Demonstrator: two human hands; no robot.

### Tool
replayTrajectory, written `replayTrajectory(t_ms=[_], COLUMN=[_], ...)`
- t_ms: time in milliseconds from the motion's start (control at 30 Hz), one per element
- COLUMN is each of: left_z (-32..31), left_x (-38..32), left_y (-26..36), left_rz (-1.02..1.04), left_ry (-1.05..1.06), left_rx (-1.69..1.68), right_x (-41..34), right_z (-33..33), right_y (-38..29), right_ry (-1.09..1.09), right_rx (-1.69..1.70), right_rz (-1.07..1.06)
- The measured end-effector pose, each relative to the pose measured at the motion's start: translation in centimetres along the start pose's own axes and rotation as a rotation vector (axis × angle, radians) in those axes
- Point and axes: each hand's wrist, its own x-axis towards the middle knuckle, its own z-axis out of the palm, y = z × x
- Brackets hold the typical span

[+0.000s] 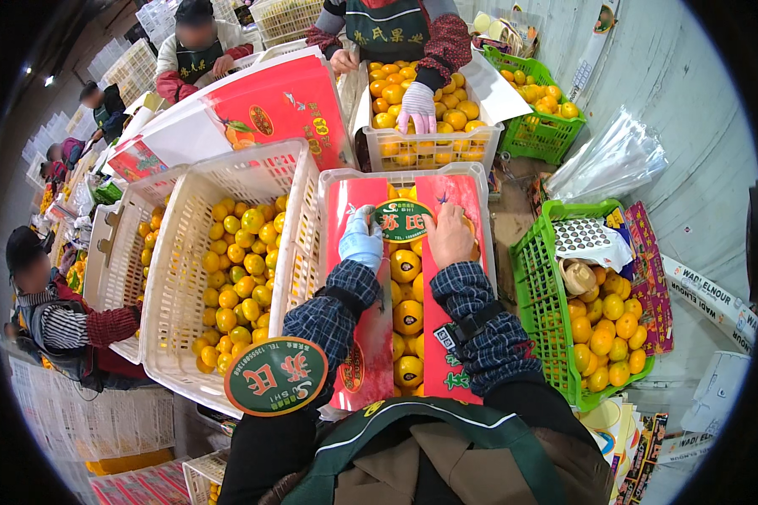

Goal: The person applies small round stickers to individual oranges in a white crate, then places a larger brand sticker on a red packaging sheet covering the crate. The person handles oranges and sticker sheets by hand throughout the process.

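Before me stands a white plastic crate of oranges, some with small dark stickers. Two red printed cardboard flaps lie along its left and right sides, with a strip of fruit showing between them. A green oval label bridges the gap near the far end. My left hand, in a pale blue glove, rests on the left flap at the label's left edge. My bare right hand presses on the right flap, fingertips at the label's right edge. A second oval label is on or over my left forearm.
Left is a large white crate of loose oranges; right, a green crate with fruit and a sticker sheet. A co-worker's gloved hand rests on fruit in the crate ahead. Plastic bags lie by the wall.
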Motion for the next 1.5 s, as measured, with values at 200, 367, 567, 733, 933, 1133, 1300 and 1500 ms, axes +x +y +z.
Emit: replayTrajectory(t_ms=[200, 367, 567, 733, 933, 1133, 1300, 1500], left_z=[1.1, 1.8, 2.1, 1.3, 1.6, 1.8, 1.1, 0.5], left_x=[0.3, 0.9, 1.0, 0.8, 0.1, 0.6, 0.2, 0.7], left_y=[-2.1, -3.5, -3.8, -2.3, -2.4, -2.5, -1.1, -1.5], left_rz=[0.050, -0.097, -0.149, -0.297, -0.263, -0.292, -0.446, -0.491], left_ry=[0.026, -0.064, -0.051, -0.064, -0.001, 0.000, 0.029, 0.200], left_rx=[-0.043, -0.184, -0.404, -0.479, -0.669, -0.558, -0.798, -0.839], right_x=[0.0, -0.5, -0.6, -0.5, -0.8, -1.1, -1.2, -1.6], right_z=[-0.7, 0.0, 0.0, -0.2, 0.0, -0.7, -1.4, -1.1], right_y=[0.6, 0.5, 0.3, -0.7, -1.3, -2.7, -3.1, -3.5], right_ry=[0.093, -0.155, -0.188, -0.282, -0.276, -0.337, -0.399, -0.432], right_rx=[-0.047, -0.106, -0.134, -0.088, -0.060, 0.002, -0.024, 0.005], right_rz=[-0.465, -0.660, -0.750, -0.819, -0.852, -0.841, -0.804, -0.798])
